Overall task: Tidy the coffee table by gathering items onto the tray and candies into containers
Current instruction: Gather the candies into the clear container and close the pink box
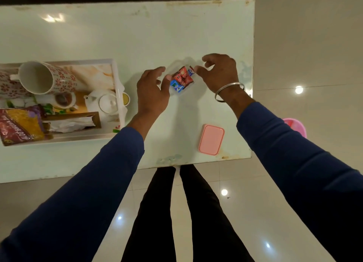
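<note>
Head view looks down on a pale surface (117,35). Both hands flank a small clear container (181,79) filled with red and blue candies (182,78). Left hand (152,92) has loosely curled fingers beside it; right hand (220,73) (steel bangle on the wrist) has fingers spread, seemingly touching its rim, though blur hides any grip. A pink lid (211,139) lies nearer, apart. The tray (115,81) sits left, holding mugs, teapot and snack packet.
</note>
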